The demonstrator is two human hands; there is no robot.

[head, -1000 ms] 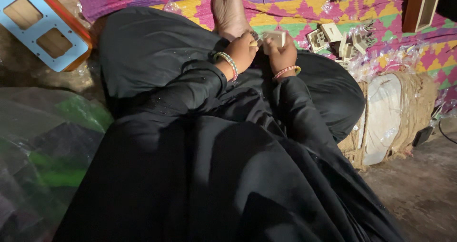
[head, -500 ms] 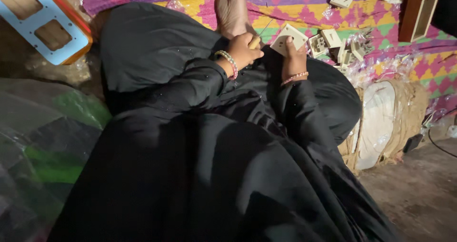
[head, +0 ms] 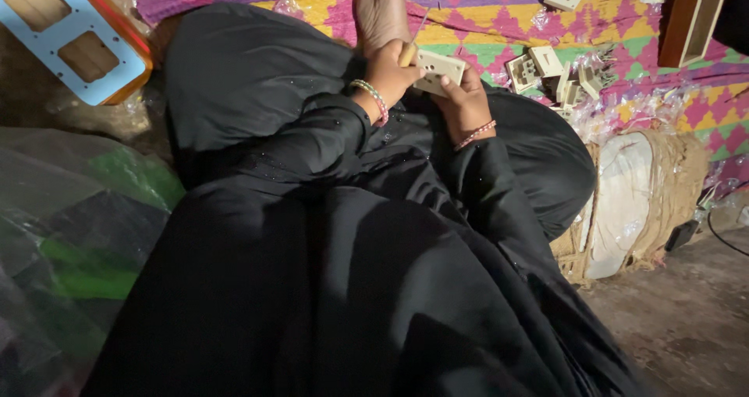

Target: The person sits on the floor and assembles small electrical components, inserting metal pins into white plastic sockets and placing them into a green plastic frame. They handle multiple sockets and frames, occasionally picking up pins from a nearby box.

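Note:
My left hand (head: 388,73) is closed around the yellowish handle of a screwdriver (head: 409,51), whose thin shaft points up and away. My right hand (head: 463,104) grips a cream rectangular socket plate (head: 439,69) from below, its holed face turned towards me. The two hands meet over my lap, which is covered in black cloth (head: 257,77). Just beyond them lies my bare foot (head: 380,10). Beaded bracelets circle both wrists.
A pile of cream sockets (head: 550,69) lies on the zigzag-patterned mat (head: 484,22) to the right. A burlap-wrapped sack (head: 632,202) stands right of my knee. A wooden box (head: 690,14) is far right, a blue cut-out panel (head: 70,42) far left, plastic bags (head: 78,233) lower left.
The right hand has brought the socket plate up with its face showing. The left hand now holds the screwdriver against the plate's edge. My view has tipped slightly.

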